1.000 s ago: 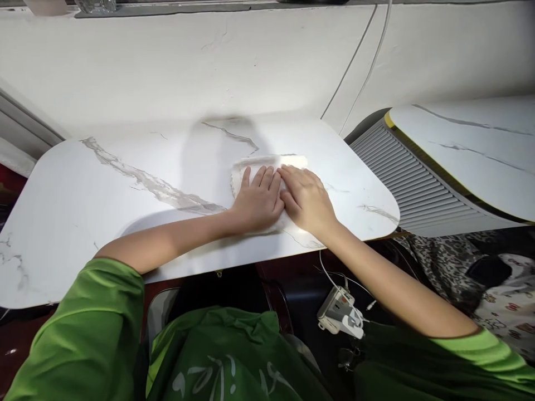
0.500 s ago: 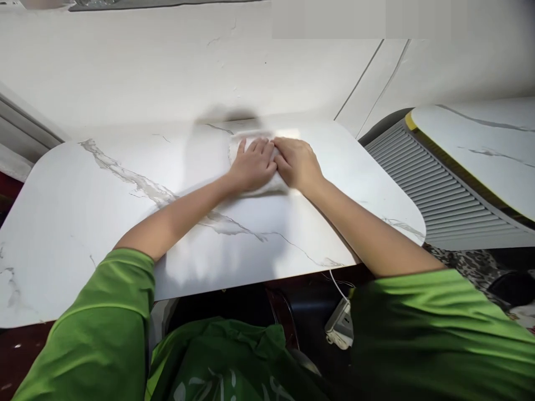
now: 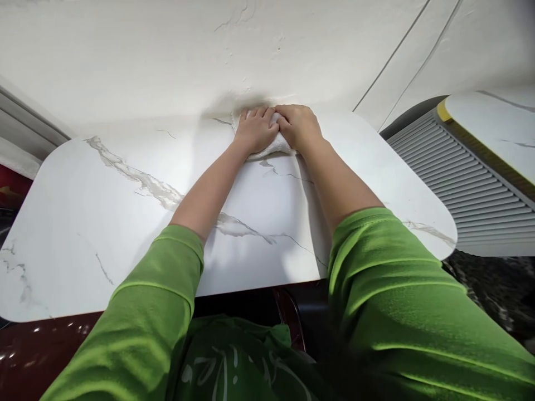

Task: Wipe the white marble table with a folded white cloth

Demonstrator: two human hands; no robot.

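A white cloth (image 3: 273,146) lies bunched on the marble-patterned white table (image 3: 251,189), at its far edge by the wall. My left hand (image 3: 256,131) lies flat over the cloth with its fingers stretched toward the wall, a little apart. Right beside it, my right hand (image 3: 301,127) is curled over the cloth's right side, fingers bent and thumb toward the left hand. The two hands nearly touch at the thumbs. Much of the cloth is hidden beneath them.
A white wall (image 3: 167,61) rises directly behind the table. To the right stands a grey ribbed cabinet (image 3: 468,178) with a white marbled top (image 3: 497,122) and a yellow edge. Below the table's front edge is a dark red glossy surface (image 3: 45,351).
Both hands have pushed the cloth away from me, up to the table's far edge against the wall. My arms are more stretched out, and the view has shifted a little.
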